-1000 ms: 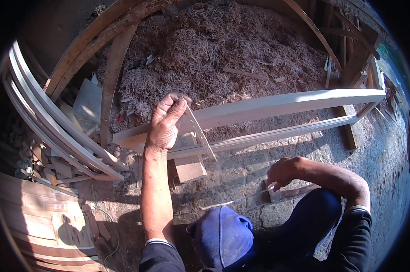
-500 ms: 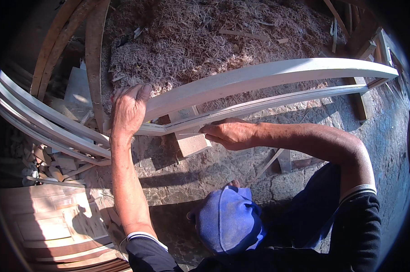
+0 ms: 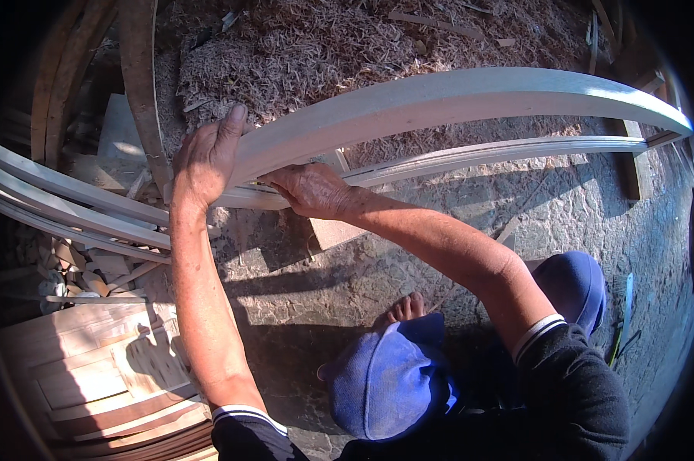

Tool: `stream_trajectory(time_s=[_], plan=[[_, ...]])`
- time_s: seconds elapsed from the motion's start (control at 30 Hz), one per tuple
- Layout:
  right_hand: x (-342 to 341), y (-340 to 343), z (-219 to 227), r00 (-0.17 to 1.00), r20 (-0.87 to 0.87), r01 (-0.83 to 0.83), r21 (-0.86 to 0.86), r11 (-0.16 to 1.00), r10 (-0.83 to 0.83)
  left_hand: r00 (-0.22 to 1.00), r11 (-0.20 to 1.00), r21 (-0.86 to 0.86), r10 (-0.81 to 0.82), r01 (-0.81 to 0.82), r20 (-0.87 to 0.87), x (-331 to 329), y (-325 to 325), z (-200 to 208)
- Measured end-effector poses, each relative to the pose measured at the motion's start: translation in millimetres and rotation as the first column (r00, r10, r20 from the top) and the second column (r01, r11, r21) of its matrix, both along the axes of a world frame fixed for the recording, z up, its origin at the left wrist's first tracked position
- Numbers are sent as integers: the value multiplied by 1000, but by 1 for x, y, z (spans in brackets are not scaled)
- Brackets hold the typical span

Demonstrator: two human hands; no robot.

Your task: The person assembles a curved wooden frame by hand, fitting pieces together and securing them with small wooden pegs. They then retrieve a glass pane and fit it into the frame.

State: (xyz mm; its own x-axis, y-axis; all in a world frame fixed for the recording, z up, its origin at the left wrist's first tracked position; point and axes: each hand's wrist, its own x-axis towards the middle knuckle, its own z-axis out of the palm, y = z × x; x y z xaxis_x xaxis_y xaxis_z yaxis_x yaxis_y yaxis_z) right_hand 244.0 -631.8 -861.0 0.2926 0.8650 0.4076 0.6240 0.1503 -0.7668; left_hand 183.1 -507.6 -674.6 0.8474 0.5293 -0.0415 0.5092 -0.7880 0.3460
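A long arched wooden frame (image 3: 439, 104), pale and greyish, spans the view from the middle left to the far right. It has a curved upper rail and a grooved lower rail (image 3: 470, 159). My left hand (image 3: 207, 154) is closed round its left end, thumb up along the top. My right hand (image 3: 310, 189) reaches over the lower rail close to that end, fingers bent together and pointing inside the frame. What those fingers hold, if anything, is hidden. Below the right wrist, a light wood block (image 3: 335, 233) lies under the frame.
Shavings (image 3: 301, 73) heap up behind the frame. More curved pieces (image 3: 78, 207) lie at the left, above wood offcuts (image 3: 93, 269). Flat panels (image 3: 86, 361) rest lower left. A wooden support (image 3: 635, 173) sits under the right end. My knees in blue are near.
My right hand has moved left and slightly up, from below the lower rail to over it. The frame's arch appears higher in view as the view shifted. My left hand keeps its hold.
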Motion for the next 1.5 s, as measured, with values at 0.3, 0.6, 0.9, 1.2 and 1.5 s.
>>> stream_trajectory(time_s=[0.3,0.6,0.9,1.2,1.5], plan=[[5,8,-4,999,43,10,156,988,-17,1000,1000,26,2,-2,4,1,-3,0],[8,8,6,974,216,14,267,964,-74,1000,999,44,15,-14,-18,-1,-5,-1],[8,18,0,917,386,14,214,977,-98,980,998,-26,-59,65,191,-2,-1,-13],[11,6,-2,889,431,-16,-315,949,158,983,997,-23,-74,79,171,0,-2,-10],[7,32,11,655,732,106,-337,936,189,986,998,25,-59,56,157,-2,-9,-7]])
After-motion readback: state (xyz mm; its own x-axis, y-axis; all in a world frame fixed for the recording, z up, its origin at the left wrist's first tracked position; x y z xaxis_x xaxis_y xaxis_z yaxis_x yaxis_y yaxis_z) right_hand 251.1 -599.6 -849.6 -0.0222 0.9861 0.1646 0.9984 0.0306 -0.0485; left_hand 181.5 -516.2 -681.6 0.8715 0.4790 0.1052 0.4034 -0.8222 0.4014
